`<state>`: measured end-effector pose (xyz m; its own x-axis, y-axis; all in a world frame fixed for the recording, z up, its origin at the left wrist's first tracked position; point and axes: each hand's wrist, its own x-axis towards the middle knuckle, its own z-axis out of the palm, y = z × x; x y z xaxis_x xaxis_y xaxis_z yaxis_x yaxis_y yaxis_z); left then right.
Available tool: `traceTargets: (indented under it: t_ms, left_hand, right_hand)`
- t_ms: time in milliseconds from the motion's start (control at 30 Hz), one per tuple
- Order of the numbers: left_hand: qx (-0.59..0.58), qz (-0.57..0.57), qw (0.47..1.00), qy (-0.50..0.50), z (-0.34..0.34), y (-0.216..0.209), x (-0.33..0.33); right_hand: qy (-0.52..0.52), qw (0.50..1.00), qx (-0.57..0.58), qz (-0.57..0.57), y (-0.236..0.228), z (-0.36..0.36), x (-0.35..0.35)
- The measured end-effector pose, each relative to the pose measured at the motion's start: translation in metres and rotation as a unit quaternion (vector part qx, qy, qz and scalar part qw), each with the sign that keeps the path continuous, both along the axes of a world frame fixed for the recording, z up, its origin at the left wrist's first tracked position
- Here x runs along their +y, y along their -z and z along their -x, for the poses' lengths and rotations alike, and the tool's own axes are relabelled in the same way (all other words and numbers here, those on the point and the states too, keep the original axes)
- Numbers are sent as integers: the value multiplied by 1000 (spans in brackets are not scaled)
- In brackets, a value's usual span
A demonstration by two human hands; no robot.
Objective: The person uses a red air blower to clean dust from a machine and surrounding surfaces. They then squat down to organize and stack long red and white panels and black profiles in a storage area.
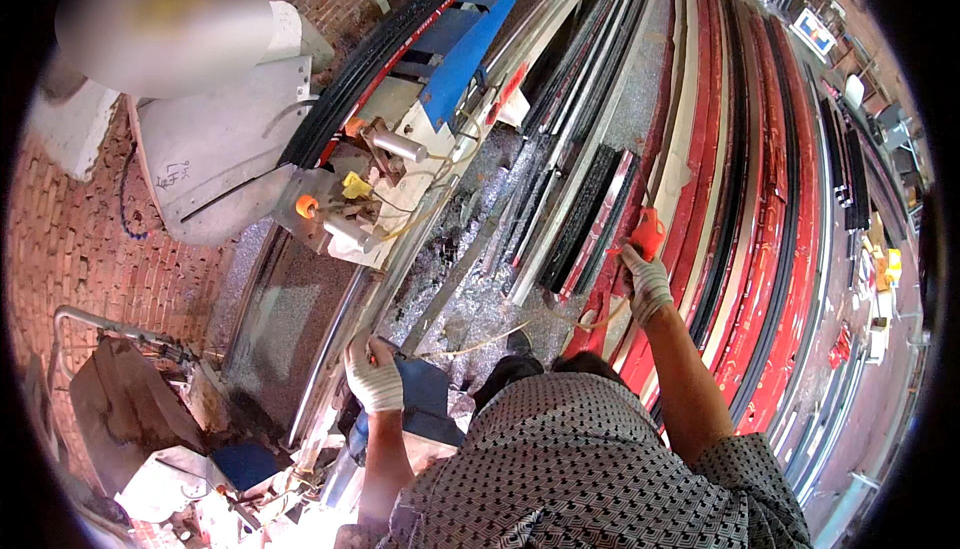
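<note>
My right hand [648, 291], in a white knitted glove, is closed around a red air blow gun [649, 234] with a thin dark nozzle pointing away from me. It is held over the long red profiles. A thin pale hose [585, 325] trails from below this hand toward the left. On the left, my gloved left hand [374, 377] is closed at the near end of the machine's metal rail [340, 374]. A small reddish bit shows at its fingers, but what it grips is too small to make out. Beside that hand is a dark blue box-like part [428, 389].
Long red, black and cream profiles [775, 219] stretch away at right. The machine [375, 204], with metal cylinders, yellow tubes and a blue guard [475, 49], stands at left. Behind it is a brick wall [75, 239]. Shiny shavings [440, 289] litter the bed. Clutter fills the lower left.
</note>
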<state>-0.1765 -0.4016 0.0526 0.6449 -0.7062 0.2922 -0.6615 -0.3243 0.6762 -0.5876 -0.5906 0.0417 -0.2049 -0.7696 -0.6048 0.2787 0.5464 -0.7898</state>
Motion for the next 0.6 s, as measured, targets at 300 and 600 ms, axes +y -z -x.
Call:
traceTargets:
  t_ms: [300,600]
  left_hand:
    - [-42,86,986,135,19,-49,-133]
    - [-61,7,981,184,89,-65,-252]
  right_hand:
    - [-92,993,58,43,31,-34,-51]
    - [-252,955,83,130,69,-21,-134]
